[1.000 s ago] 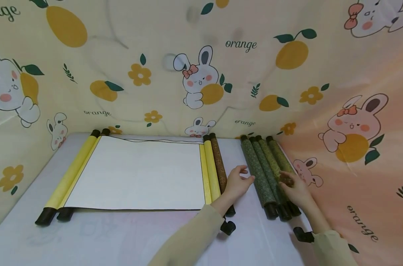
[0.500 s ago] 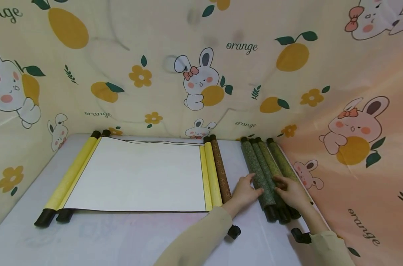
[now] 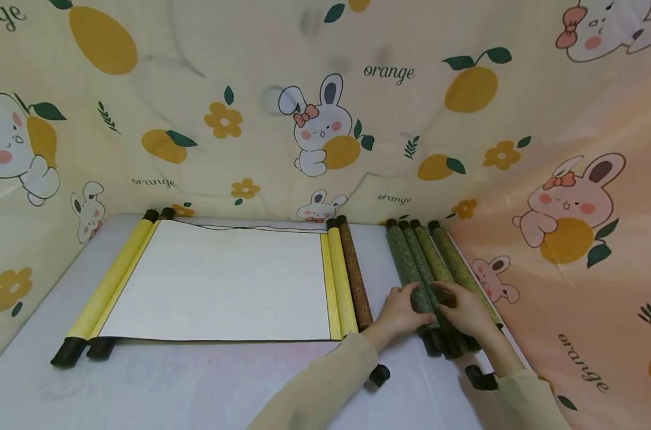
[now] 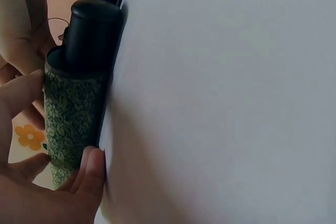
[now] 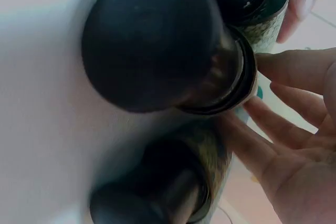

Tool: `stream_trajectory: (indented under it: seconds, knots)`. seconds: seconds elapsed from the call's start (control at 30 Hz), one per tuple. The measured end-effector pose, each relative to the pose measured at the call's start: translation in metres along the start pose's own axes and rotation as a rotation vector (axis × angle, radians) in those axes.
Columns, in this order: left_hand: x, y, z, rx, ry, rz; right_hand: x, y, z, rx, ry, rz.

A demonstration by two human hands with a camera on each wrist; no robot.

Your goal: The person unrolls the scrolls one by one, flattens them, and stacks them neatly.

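Note:
Several rolled scrolls with black end knobs lie side by side at the table's right. My left hand holds the leftmost, a dark green patterned scroll, near its front end. In the left wrist view, thumb and fingers lie on both sides of this scroll. My right hand is over the row, its fingertips at the second dark green scroll. The right wrist view shows its thumb and fingers against a scroll beside a big black knob. Lighter green scrolls lie partly under this hand.
A spread scroll with white paper and yellow rolled ends covers the middle and left of the table. A brown patterned scroll lies along its right edge. Behind stands a printed cloth wall.
My left hand has moved right from beside the brown scroll onto the leftmost dark green scroll. My right hand has shifted left across the row. The dark green scrolls' near ends have shifted slightly left.

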State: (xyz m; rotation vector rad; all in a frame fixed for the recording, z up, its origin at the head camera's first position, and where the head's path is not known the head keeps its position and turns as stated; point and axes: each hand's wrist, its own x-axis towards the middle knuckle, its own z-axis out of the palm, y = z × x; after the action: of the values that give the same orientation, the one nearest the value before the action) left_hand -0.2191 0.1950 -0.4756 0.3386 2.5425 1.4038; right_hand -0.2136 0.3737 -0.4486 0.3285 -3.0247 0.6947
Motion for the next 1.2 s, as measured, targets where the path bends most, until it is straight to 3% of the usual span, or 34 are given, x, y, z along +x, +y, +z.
stream_trajectory:
  seconds: [0.2,0.43,0.67,0.9,1.2]
  knots:
    - [-0.003,0.003,0.0,-0.007,0.002,-0.041,-0.001,0.0,0.003,0.096,-0.015,-0.013]
    - [-0.003,0.007,-0.007,-0.038,-0.005,-0.06,-0.001,0.001,0.005,0.243,-0.022,0.104]
    - [-0.008,0.009,-0.022,-0.074,-0.046,-0.074,-0.004,-0.001,0.009,0.419,-0.033,0.145]
    - [-0.02,0.003,-0.04,-0.042,-0.047,0.017,-0.012,-0.024,0.016,0.551,0.033,0.151]
    - [-0.042,-0.014,-0.086,-0.078,-0.057,0.234,-0.01,-0.07,0.023,0.748,0.149,0.063]
